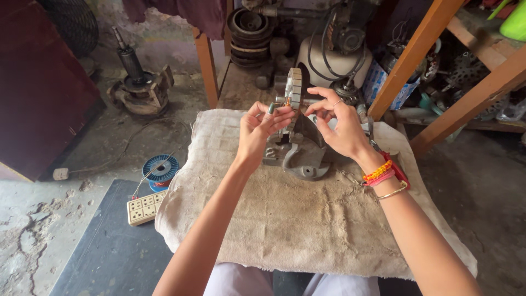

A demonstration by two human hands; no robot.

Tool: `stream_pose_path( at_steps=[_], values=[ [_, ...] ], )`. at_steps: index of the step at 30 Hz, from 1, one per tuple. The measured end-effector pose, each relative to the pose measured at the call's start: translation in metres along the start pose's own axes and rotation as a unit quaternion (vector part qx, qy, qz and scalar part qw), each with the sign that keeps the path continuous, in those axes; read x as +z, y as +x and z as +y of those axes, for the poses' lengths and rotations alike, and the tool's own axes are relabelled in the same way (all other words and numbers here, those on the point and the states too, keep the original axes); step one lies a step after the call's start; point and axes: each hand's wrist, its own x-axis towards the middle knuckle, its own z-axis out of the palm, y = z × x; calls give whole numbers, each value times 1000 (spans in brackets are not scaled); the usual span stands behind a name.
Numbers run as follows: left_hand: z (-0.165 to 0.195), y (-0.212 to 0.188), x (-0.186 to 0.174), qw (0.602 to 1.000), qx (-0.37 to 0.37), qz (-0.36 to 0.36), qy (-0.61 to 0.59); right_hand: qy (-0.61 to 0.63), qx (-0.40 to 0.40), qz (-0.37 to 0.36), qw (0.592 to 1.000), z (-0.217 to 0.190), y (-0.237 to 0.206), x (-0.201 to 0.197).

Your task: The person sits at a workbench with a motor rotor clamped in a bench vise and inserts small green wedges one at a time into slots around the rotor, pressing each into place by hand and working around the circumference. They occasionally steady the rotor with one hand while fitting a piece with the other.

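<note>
The left hand point(262, 127) is seen closed in a pinch, thumb and fingers drawn together at what seems to be a thin wire end beside the slotted stator core point(295, 90); the wire itself is too fine to be made out. The right hand point(341, 127) is held half open, its fingertips touching the far rim of the same core, nothing being gripped outright. The core stands upright on edge between the two hands, carried on a grey metal winding stand point(300, 156) just beneath the fingers. Under both wrists a coarse cloth point(285, 219) is spread. To the left of the left forearm, well apart, a blue spool of wire point(160, 168) and a white socket strip point(145, 207) lie near the edge of a dark board. A slip is judged likely if the pinch loosens, so that tension would be lost; the wire could be snagged on the cloth. Beyond the hands, cluttered motor parts point(334, 52) could be knocked.
</note>
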Motion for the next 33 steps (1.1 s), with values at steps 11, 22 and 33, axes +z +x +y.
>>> stream_pose_path(
  at_steps=[11,22,33],
  values=[
    [0,10,-15,999,10,16,48,-4,-16,6,1000,6,6,9],
    [0,21,-20,990,19,138,4,105,77,56,990,7,7,25],
    [8,19,-2,971,92,119,185,150,166,170,960,-12,12,23]
  ],
)
